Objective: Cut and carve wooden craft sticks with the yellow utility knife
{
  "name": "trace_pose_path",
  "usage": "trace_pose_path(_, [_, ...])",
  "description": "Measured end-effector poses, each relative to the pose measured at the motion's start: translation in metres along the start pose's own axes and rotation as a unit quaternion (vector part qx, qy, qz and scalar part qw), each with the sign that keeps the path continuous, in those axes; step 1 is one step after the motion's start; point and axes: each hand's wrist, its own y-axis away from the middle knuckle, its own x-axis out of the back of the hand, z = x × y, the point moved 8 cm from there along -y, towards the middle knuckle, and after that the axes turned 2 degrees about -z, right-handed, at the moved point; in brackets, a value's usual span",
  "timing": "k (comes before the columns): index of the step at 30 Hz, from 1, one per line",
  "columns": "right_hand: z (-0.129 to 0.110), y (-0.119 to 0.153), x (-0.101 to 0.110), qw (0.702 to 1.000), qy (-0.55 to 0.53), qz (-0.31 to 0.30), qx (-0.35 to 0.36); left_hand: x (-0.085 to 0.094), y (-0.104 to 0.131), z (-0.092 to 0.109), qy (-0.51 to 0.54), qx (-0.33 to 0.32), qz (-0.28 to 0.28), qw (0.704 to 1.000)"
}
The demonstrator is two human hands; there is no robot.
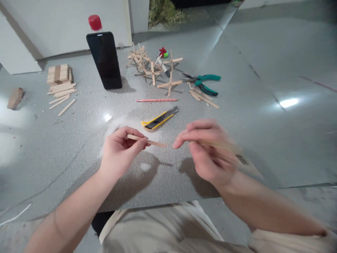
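My left hand (118,151) pinches a wooden craft stick (158,144) between thumb and fingers, its free end pointing right. Just past that end, my right hand (210,151) is smeared by motion. A long, flat, beige strip (252,168) with a dark patch is held in it, running back over the wrist; its kind is too blurred to make out. The two hands are apart, both above the grey table. Beyond them lie a yellow and black utility knife (160,118) and a pink pencil (157,100).
Joined craft-stick crosses (170,84) stand at the back, near a white tube (163,66). Green-handled pliers (205,82) rest on loose sticks to the right. A black phone (105,61) leans against a red-capped bottle (94,22). A bundle of sticks (60,73) lies left.
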Motion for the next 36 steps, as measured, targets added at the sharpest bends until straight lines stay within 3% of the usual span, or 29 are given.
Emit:
trace_pose_path(4, [-0.017, -0.001, -0.01, 0.997, 0.001, -0.023, 0.078, -0.005, 0.005, 0.001, -0.017, 0.008, -0.003, 1.0])
trace_pose_path(8, [-0.021, -0.002, -0.023, 0.994, -0.015, -0.031, 0.107, -0.012, 0.01, 0.0, 0.006, 0.032, -0.01, 0.999])
trace_pose_path(19, [-0.015, 0.003, -0.021, 0.998, -0.019, 0.007, 0.067, -0.014, 0.014, -0.001, -0.032, 0.014, -0.009, 0.999])
trace_pose_path(36, [-0.021, 0.008, -0.022, 0.994, 0.055, 0.027, 0.092, -0.015, 0.016, -0.002, -0.046, 0.003, -0.008, 0.999])
